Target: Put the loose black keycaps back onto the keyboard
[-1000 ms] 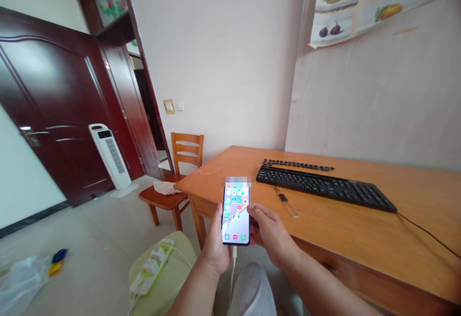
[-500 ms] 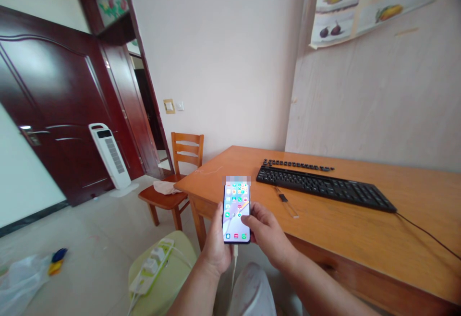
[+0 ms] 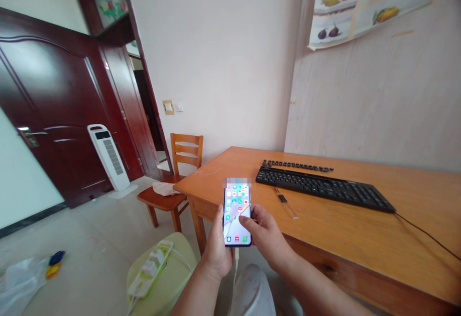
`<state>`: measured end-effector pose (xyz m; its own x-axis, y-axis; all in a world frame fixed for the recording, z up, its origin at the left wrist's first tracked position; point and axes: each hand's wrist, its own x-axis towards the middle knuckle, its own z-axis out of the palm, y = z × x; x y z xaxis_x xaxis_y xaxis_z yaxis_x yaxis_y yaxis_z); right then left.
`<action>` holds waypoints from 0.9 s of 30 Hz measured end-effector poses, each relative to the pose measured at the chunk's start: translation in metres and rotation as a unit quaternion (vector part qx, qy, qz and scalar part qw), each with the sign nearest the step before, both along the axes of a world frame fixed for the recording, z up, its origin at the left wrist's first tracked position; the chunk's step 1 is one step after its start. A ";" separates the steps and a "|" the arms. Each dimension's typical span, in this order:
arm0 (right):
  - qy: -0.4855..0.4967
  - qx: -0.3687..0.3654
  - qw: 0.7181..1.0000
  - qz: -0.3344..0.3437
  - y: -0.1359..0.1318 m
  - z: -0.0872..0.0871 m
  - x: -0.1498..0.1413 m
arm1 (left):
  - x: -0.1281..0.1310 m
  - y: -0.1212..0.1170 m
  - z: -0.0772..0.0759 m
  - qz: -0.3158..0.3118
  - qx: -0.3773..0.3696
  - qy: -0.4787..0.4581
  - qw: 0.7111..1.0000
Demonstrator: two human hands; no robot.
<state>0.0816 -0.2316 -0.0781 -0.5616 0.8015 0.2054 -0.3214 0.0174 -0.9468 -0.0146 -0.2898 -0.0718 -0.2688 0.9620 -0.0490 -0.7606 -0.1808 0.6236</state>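
Phone (image 3: 236,224) upright between two hands, just off the near left corner of a wooden worktop (image 3: 223,172), its lit screen showing rows of app icons. The left hand (image 3: 218,246) grips its left edge and lower back; the right hand (image 3: 265,232) wraps the right edge, thumb over the screen. A white cable (image 3: 236,254) runs down from its bottom end. On the worktop lie a black keyboard (image 3: 324,188), a row of loose keys (image 3: 298,165) behind it, and a small wire tool (image 3: 283,199) in front. Left of the worktop stands a wooden chair (image 3: 162,201) with white cloth (image 3: 165,188); nearer, a power strip (image 3: 149,270) rests on a green stool (image 3: 176,263).
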 end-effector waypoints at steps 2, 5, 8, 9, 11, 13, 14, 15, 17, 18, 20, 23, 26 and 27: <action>-0.002 0.000 1.000 0.000 0.000 0.000 0.001 | 0.000 0.000 0.000 0.001 -0.005 0.003 1.000; -0.006 -0.001 1.000 -0.001 -0.001 0.001 0.001 | -0.001 -0.001 -0.002 0.000 -0.010 0.003 1.000; -0.014 -0.002 1.000 -0.001 -0.002 0.004 0.001 | -0.002 0.000 -0.003 0.003 -0.008 0.004 1.000; -0.017 -0.002 1.000 -0.003 -0.002 0.005 0.001 | -0.003 0.000 -0.003 0.004 -0.006 0.006 1.000; -0.020 -0.005 1.000 -0.005 -0.003 0.007 0.002 | -0.003 0.000 -0.003 0.006 -0.004 0.010 1.000; -0.022 -0.010 1.000 -0.005 -0.003 0.008 0.002 | -0.003 0.000 -0.003 0.005 -0.007 0.015 1.000; -0.025 -0.013 1.000 -0.004 -0.004 0.008 0.003 | -0.003 0.000 -0.002 0.005 -0.010 0.016 1.000; -0.029 -0.018 0.999 -0.003 -0.004 0.009 0.003 | -0.003 0.000 -0.002 0.005 -0.013 0.018 1.000; -0.037 -0.026 0.999 -0.004 -0.004 0.010 0.004 | -0.002 -0.001 -0.002 0.006 -0.019 0.022 1.000; -0.039 -0.028 0.999 -0.005 -0.004 0.010 0.005 | -0.002 -0.001 -0.002 0.008 -0.021 0.023 0.999; -0.036 -0.031 0.999 -0.004 -0.004 0.010 0.006 | -0.002 -0.001 -0.001 0.008 -0.025 0.024 0.999; -0.023 -0.033 0.999 0.000 -0.005 0.009 0.006 | -0.001 -0.002 0.001 0.004 -0.027 0.021 0.999; -0.017 -0.042 0.999 0.006 -0.005 0.008 0.007 | -0.001 -0.001 0.002 0.006 -0.029 0.018 0.999; -0.018 -0.044 0.999 0.009 -0.005 0.009 0.007 | -0.001 -0.001 0.002 0.007 -0.030 0.018 0.999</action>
